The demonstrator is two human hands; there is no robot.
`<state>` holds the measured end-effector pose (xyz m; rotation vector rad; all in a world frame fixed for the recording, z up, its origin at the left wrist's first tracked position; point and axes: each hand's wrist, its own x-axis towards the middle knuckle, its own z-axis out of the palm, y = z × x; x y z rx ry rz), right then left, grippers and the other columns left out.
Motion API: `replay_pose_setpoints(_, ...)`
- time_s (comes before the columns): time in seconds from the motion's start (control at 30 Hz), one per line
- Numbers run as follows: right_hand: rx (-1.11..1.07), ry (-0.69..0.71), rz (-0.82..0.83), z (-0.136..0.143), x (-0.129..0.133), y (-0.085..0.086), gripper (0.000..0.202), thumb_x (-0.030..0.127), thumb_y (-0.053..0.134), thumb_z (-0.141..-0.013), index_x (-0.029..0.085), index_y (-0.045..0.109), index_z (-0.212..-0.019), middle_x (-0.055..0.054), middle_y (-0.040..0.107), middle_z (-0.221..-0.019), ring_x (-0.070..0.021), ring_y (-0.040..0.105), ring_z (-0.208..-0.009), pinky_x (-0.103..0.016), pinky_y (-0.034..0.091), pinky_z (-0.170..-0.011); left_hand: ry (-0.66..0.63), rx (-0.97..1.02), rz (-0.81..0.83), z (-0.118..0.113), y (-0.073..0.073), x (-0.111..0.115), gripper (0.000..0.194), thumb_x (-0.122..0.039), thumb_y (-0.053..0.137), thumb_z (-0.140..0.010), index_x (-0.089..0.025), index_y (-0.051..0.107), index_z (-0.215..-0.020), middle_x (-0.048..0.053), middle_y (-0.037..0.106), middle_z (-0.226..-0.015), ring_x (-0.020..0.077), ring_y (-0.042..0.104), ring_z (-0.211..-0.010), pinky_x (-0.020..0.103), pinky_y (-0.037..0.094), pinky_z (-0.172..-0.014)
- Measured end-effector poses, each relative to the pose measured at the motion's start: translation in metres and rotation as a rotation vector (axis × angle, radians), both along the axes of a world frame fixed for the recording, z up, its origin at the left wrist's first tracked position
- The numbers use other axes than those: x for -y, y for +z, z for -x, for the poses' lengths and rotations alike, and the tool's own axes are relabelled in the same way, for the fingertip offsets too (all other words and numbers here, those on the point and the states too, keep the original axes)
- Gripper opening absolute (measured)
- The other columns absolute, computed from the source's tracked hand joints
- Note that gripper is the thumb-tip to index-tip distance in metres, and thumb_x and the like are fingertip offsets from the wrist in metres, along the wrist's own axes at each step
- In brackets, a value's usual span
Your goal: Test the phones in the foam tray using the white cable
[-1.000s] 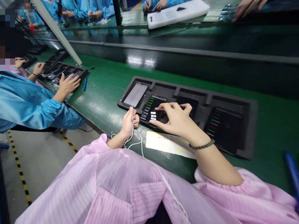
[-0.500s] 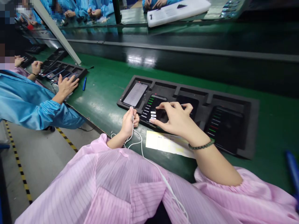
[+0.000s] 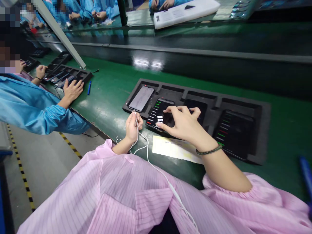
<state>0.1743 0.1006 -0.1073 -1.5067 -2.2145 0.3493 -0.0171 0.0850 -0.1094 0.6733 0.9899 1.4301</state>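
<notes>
My left hand (image 3: pixel 133 128) is closed around a thin white cable (image 3: pixel 148 154), its tip poking up between thumb and fingers. The cable loops below the hand and runs down over my lap. With fingers apart, my right hand (image 3: pixel 184 122) is over a smartphone (image 3: pixel 156 110) showing green and white lines of text on a black screen. The thumb is at the white buttons low on that screen. This phone is tilted across the front edge of a black foam tray (image 3: pixel 263 130). A phone with a light screen (image 3: pixel 141 98) lies in the leftmost compartment, just beyond my left hand.
Two more dark phones lie in the tray, one partly behind my right hand and one at right (image 3: pixel 235 133). A paper strip (image 3: pixel 175 149) lies in front. A blue pen (image 3: pixel 89 87) is at left, near a co-worker's hand (image 3: pixel 73 89) and another tray (image 3: pixel 84 76).
My left hand has moved slightly left and down with the cable. A red line now shows at the bottom of the tilted phone's screen. My right hand stays nearly in place.
</notes>
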Motion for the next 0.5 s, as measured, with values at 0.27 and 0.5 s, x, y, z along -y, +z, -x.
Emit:
replay_pose_setpoints(0.27,-0.134,0.022,-0.015,-0.003,0.019,0.022,0.065,0.079,0.041,-0.089,0.018,0.056,-0.108,-0.016,0.068,-0.103,-0.0323,0.062,-0.093,-0.052,0.042,-0.088,0.266,-0.068,-0.49,0.026,0.036,0.014,0.057,-0.06,0.075,-0.08,-0.017,0.046,-0.059,-0.004,0.04,-0.06,0.0018,0.023,-0.04,0.02,0.016,-0.039)
replay_pose_setpoints(0.5,-0.585,0.0,0.604,-0.003,0.058,0.023,0.064,0.084,0.06,-0.075,0.021,0.055,-0.087,-0.003,0.062,-0.069,-0.0141,0.052,-0.051,-0.029,0.043,-0.048,0.686,-0.088,-0.815,0.071,0.089,0.034,0.059,-0.037,0.022,-0.11,-0.015,0.045,-0.06,-0.005,0.036,-0.064,0.0006,0.022,-0.038,0.015,0.021,-0.041)
